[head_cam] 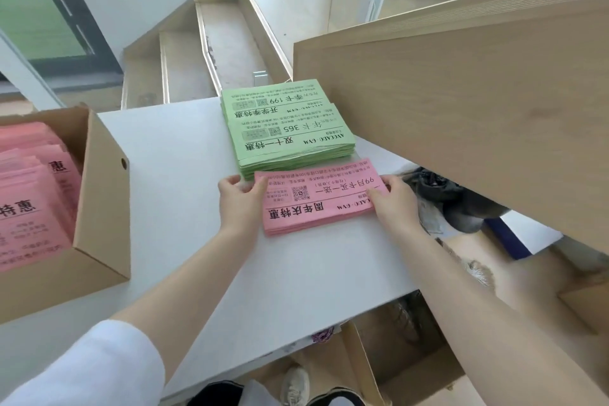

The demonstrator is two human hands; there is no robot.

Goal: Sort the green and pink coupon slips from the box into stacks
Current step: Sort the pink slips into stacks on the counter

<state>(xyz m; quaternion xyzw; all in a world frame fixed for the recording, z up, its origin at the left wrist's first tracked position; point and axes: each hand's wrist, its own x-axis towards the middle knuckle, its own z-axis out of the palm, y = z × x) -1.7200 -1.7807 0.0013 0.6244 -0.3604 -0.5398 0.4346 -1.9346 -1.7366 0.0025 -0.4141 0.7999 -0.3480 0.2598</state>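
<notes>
Right in front of the green stack [286,123] on the counter [184,208] sits my pink stack [318,198], touching its near edge. My left hand [240,196] pinches the pink stack's left end, and my right hand [393,199] curls over its right end. I think I am squaring the pinks up. Next I likely need more slips from the box [99,194], well left of the green stack; only pink ones show there. The green top slip reads "365", and the one behind it "199". The pink slip shows "99".
</notes>
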